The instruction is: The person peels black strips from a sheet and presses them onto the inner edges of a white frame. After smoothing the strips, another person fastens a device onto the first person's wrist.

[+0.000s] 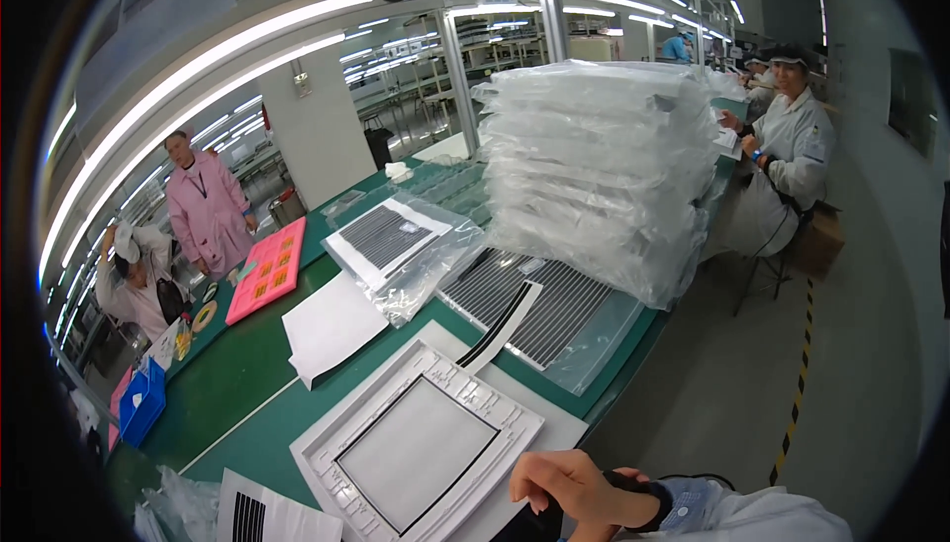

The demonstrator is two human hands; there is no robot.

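Note:
My right hand point(572, 488) is at the lower right, its fingers curled downward over something black. What it grips is mostly hidden under the palm. Behind its wrist, part of my left hand point(631, 474) shows, with its fingers largely covered. Close by on the left lies a white moulded frame point(317, 448), with raised detail round its border and a thin black line edging a flat white panel point(421, 453). A curved white strip with a black stripe point(507, 327) reaches past the frame's far corner.
Plastic-bagged pieces form a tall stack point(599, 166) at the back. Black-striped sheets point(554, 309) and blank white paper point(334, 329) lie on the green table point(242, 359). A pink tray point(267, 273) and blue bin point(142, 401) are left; co-workers point(797, 141) sit at right.

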